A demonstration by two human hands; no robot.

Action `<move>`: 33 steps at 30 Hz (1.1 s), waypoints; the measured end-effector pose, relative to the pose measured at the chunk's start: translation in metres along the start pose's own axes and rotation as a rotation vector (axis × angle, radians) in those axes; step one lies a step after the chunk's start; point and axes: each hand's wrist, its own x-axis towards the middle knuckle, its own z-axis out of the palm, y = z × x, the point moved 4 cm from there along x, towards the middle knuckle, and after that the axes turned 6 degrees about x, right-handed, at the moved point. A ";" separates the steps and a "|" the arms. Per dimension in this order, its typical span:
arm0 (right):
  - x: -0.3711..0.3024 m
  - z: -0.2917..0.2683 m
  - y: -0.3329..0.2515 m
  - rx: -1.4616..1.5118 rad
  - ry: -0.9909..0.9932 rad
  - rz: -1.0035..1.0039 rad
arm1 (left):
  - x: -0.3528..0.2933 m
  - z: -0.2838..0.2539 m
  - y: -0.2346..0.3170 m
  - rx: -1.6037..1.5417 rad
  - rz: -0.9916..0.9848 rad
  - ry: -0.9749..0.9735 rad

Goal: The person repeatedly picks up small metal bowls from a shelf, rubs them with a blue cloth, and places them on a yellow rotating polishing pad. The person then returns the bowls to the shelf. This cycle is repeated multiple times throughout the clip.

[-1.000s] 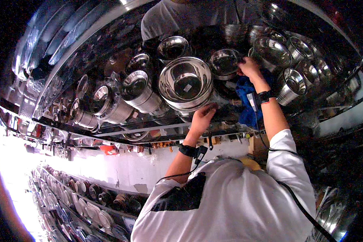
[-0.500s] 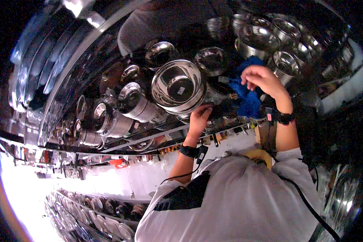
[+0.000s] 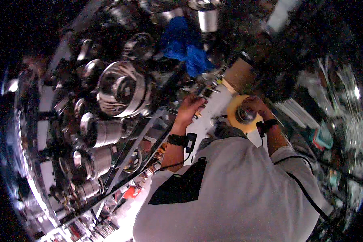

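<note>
In the middle of the view my left hand (image 3: 189, 109) hangs with its fingers loosely bent and a little apart, nothing visible in them. It is away from the stack of shiny steel bowls (image 3: 142, 97) to its left. My right hand (image 3: 257, 107) reaches down over a round yellow thing (image 3: 232, 111) with a dark middle, whose kind I cannot make out. Shadow hides its fingertips there, so a grip or a touch does not show. A crumpled blue cloth or bag (image 3: 185, 50) lies beyond my hands, among the metalware.
More steel bowls in stacks (image 3: 105, 133) fill the shelf on the left. A steel pot-like vessel (image 3: 207, 18) stands at the far side. A brown cardboard box (image 3: 238, 74) sits past the yellow thing. Stacked wares (image 3: 296, 113) line the right side.
The view has turned to the right. My left hand has come off the bowl stack, and my right hand has moved from beside the blue cloth down to the yellow thing.
</note>
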 end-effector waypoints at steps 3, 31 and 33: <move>-0.039 -0.012 0.068 0.300 -0.037 -0.025 | 0.015 0.011 -0.066 0.183 0.029 -0.143; 0.116 -0.127 0.280 0.060 0.101 0.391 | 0.148 0.131 -0.482 0.149 -0.327 -0.302; 0.134 -0.135 0.279 -0.067 0.083 0.486 | 0.159 0.141 -0.462 0.252 -0.213 -0.227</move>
